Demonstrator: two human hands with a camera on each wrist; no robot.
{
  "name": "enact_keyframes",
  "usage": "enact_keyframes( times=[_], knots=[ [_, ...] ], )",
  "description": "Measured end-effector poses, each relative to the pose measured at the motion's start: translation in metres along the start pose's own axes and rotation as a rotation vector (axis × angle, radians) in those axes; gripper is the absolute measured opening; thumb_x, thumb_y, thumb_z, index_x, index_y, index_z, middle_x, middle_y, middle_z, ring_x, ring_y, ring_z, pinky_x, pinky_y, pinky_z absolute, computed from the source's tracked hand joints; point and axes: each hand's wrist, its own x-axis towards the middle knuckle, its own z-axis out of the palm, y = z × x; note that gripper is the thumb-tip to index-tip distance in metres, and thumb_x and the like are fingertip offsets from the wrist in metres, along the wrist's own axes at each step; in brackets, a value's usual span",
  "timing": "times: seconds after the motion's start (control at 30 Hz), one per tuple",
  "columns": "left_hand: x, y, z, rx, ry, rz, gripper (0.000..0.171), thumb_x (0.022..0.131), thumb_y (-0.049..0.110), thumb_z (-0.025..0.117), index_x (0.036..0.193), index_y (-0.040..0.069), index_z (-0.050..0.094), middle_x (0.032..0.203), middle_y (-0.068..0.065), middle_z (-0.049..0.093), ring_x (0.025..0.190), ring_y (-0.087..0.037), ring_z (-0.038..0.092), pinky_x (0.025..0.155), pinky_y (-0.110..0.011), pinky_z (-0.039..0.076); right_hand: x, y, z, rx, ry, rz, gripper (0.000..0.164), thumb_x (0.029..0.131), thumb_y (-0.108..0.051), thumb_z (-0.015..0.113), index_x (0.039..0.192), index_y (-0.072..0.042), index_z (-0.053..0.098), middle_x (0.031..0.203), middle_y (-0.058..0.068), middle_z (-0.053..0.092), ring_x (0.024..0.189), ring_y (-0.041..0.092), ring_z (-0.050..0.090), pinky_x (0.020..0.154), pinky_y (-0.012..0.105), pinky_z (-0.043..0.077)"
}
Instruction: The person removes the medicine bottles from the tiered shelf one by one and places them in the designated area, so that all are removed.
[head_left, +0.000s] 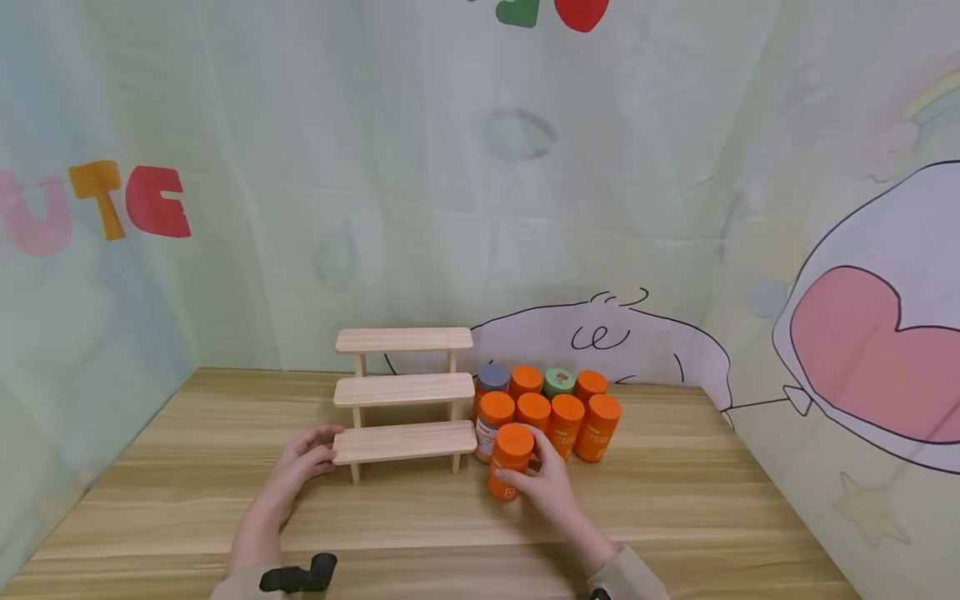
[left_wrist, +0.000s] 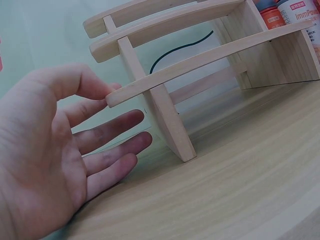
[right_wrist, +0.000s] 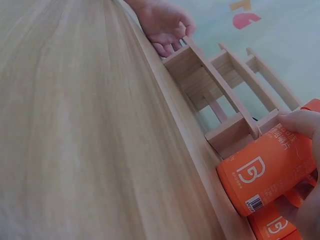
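Observation:
A three-tier wooden display stand (head_left: 405, 442) stands on the table, its shelves stepping up toward the back. My left hand (head_left: 300, 467) is at its left side; in the left wrist view the thumb and index finger pinch the end of the lowest shelf (left_wrist: 165, 75), while the other fingers extend below it. My right hand (head_left: 547, 483) grips an orange bottle (head_left: 512, 458) by its sides, just right of the stand. The bottle is upright, with a white "B" logo and a barcode (right_wrist: 254, 202) low on its label. Part of the right hand lies outside the right wrist view.
Behind the held bottle, several orange-capped bottles (head_left: 603, 425) stand close together in two rows. Among them are a green-capped bottle (head_left: 559, 382) and a grey-capped one (head_left: 492, 379). A printed curtain (head_left: 420, 167) rises behind the wood-grain table (head_left: 180, 450).

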Motion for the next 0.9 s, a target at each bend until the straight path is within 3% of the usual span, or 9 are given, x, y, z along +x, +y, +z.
enact_keyframes(
  times=[0.23,0.47,0.57,0.73,0.9],
  knots=[
    [-0.001,0.002,0.001,0.006,0.006,-0.001,0.047,0.093,0.005,0.049,0.137,-0.012,0.041,0.119,0.005,0.054,0.089,0.003,0.055,0.079,-0.020,0.052,0.002,0.003,0.001,-0.011,-0.001,-0.014,0.064,0.077,-0.012,0.081,0.133,-0.007,0.051,0.125,0.012,0.062,0.112,0.028,0.057,0.095,0.040,0.046],
    [-0.003,0.005,0.000,0.075,-0.015,-0.007,0.047,0.094,0.005,0.049,0.137,-0.011,0.041,0.138,-0.027,0.046,0.090,0.005,0.054,0.079,-0.021,0.052,0.003,0.000,0.000,-0.014,-0.007,-0.027,0.067,0.077,-0.012,0.082,0.135,-0.006,0.049,0.129,0.014,0.060,0.113,0.027,0.056,0.093,0.032,0.048],
    [-0.003,0.009,-0.002,0.133,-0.046,-0.008,0.047,0.095,0.007,0.048,0.138,-0.010,0.040,0.143,-0.033,0.041,0.094,0.005,0.053,0.082,-0.023,0.051,0.005,-0.004,-0.002,-0.012,0.001,-0.048,0.065,0.077,-0.011,0.081,0.135,-0.006,0.050,0.132,0.013,0.059,0.116,0.027,0.055,0.092,0.027,0.047],
    [-0.004,0.017,-0.004,0.230,-0.078,0.004,0.046,0.096,0.008,0.047,0.138,-0.010,0.041,0.141,-0.035,0.042,0.109,-0.016,0.056,0.085,-0.030,0.050,0.007,-0.016,-0.007,-0.008,0.026,-0.083,0.059,0.079,-0.011,0.080,0.132,-0.007,0.053,0.131,0.012,0.061,0.120,0.030,0.055,0.096,0.032,0.047],
    [-0.007,0.028,-0.006,0.387,-0.096,0.043,0.042,0.095,0.003,0.049,0.134,-0.012,0.043,0.126,-0.036,0.053,0.110,-0.037,0.058,0.081,-0.036,0.051,0.011,-0.028,-0.016,-0.028,0.046,-0.132,0.055,0.081,-0.011,0.078,0.131,-0.006,0.054,0.127,0.012,0.062,0.116,0.030,0.057,0.099,0.045,0.048]
  ],
)
